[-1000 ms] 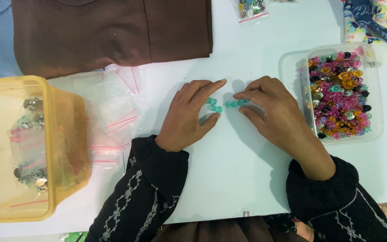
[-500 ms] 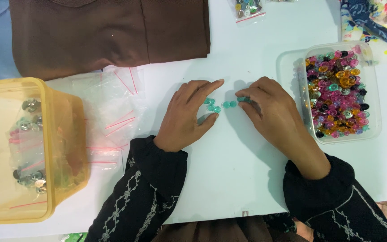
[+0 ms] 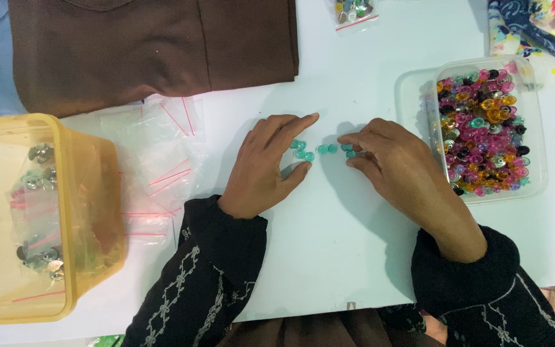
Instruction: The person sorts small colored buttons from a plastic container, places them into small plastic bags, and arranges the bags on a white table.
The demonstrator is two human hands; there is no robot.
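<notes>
A small cluster of teal buttons (image 3: 319, 150) lies on the white table (image 3: 329, 257) between my two hands. My left hand (image 3: 271, 166) rests palm down just left of them, fingers spread, its fingertips touching the nearest buttons. My right hand (image 3: 393, 160) lies on the right side of the cluster, its fingertips pressing on the buttons there. Neither hand has lifted anything. Both arms wear black sleeves with white embroidery.
A clear tray (image 3: 534, 115) full of mixed coloured buttons stands at the right. A yellow plastic tub (image 3: 94, 193) with bagged buttons sits at the left, small clear zip bags (image 3: 155, 160) beside it. Brown cloth (image 3: 155, 45) lies at the back, a bag of buttons (image 3: 352, 11) beyond.
My right hand's fingertips have slid slightly along the teal buttons, nudging them. My left hand has stayed nearly still.
</notes>
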